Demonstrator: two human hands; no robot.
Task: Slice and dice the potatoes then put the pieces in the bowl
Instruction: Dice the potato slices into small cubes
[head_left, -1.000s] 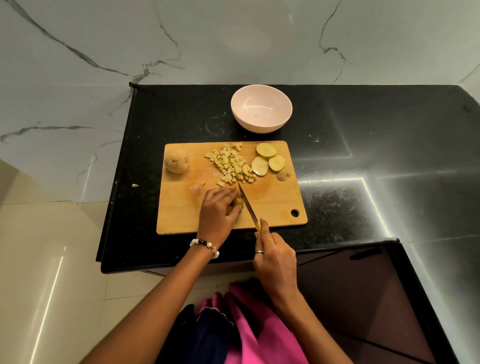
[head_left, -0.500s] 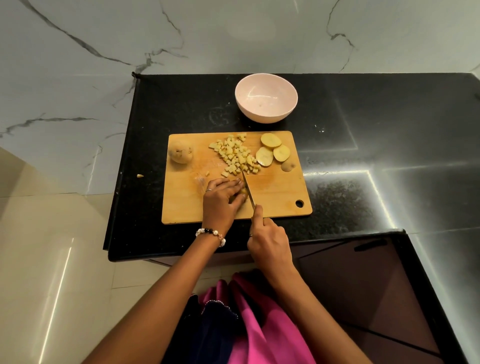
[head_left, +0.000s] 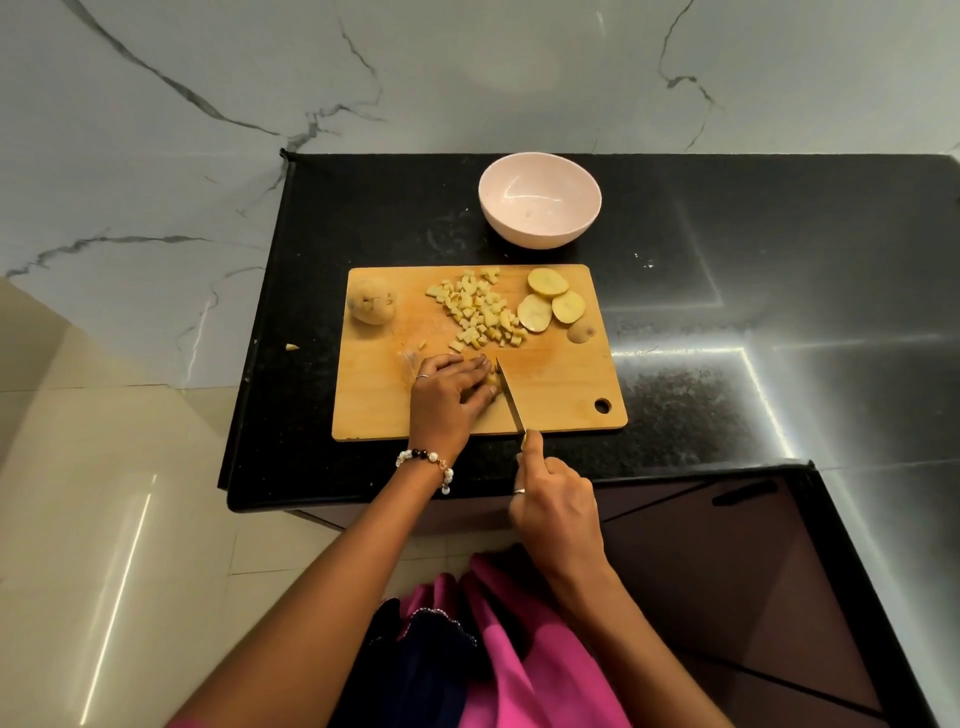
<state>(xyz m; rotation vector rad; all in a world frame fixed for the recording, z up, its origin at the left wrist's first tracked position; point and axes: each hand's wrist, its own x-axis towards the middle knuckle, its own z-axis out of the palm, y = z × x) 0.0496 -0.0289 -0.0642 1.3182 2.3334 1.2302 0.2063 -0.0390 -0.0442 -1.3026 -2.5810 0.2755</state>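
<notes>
A wooden cutting board (head_left: 561, 395) lies on the black counter. My left hand (head_left: 447, 402) presses down on a small potato piece (head_left: 492, 389) near the board's middle front. My right hand (head_left: 558, 506) grips a knife (head_left: 510, 397) whose blade rests against that piece. A heap of diced potato (head_left: 478, 312) sits at the board's back, with three round slices (head_left: 550, 301) and an end piece (head_left: 582, 330) to its right. A whole potato (head_left: 371, 302) rests at the back left corner. The pale pink bowl (head_left: 540, 200) stands beyond the board, holding nothing.
One stray potato bit (head_left: 292, 346) lies on the counter left of the board. The black counter (head_left: 753, 291) extends to the right and ends at a front edge just below the board. A marble wall rises behind, and tiled floor lies to the left.
My right hand has drawn the knife slightly back toward me along the piece. The view has shifted a little; my left hand stays on the potato piece.
</notes>
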